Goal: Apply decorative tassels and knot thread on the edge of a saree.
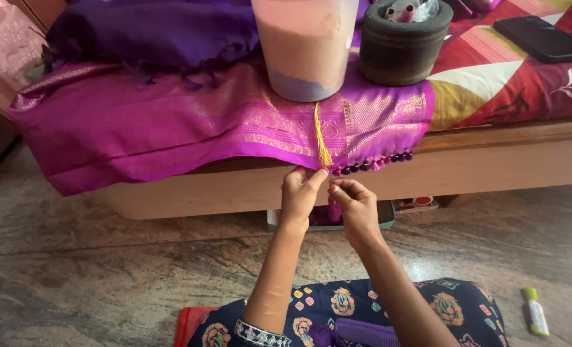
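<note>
A magenta silk cloth point(138, 122) with a gold woven border hangs over the front edge of a wooden bed point(491, 160). A yellow thread bundle point(321, 138) lies across the border. Small dark purple bead tassels point(376, 162) line the hem to the right. My left hand point(300, 193) pinches the hem just under the yellow thread. My right hand point(353, 200) is beside it, fingertips pinched on the fringe at the hem; what lies between its fingers is too small to tell.
A translucent plastic container point(305, 45) and a dark round stone weight point(401, 45) stand on the cloth. A black phone point(543, 38) lies on the red patterned bedsheet. A small green-capped tube point(535, 311) lies on the stone floor. A tray point(389, 215) sits under the bed.
</note>
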